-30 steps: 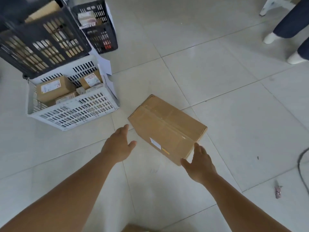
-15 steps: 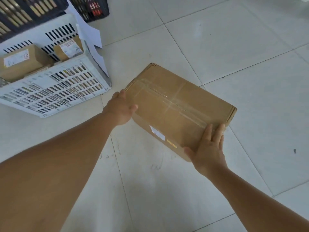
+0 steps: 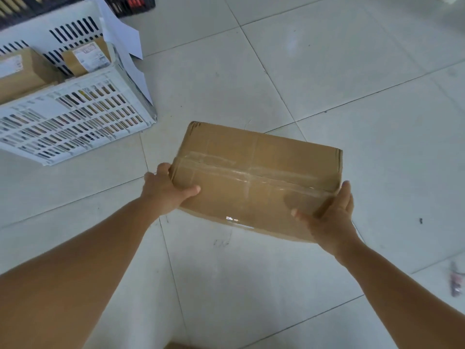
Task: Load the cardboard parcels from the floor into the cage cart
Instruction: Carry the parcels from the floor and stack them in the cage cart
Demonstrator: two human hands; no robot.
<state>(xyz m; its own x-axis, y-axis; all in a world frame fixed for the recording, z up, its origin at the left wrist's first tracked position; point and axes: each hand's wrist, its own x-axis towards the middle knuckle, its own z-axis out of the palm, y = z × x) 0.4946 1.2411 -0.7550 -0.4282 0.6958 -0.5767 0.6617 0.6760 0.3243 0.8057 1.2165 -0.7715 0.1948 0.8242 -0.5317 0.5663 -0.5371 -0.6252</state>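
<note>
While my left hand [image 3: 167, 191] and right hand [image 3: 331, 217] are clasping opposite ends, the tape-sealed brown parcel [image 3: 254, 177] is now riding above the floor [image 3: 352, 71], its label side turned away.

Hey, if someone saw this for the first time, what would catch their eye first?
First, the big taped cardboard parcel at centre, held above the tiled floor by the left hand and right hand at its two ends. Next, at upper left, the white slotted crate with smaller labelled parcels inside.
</note>
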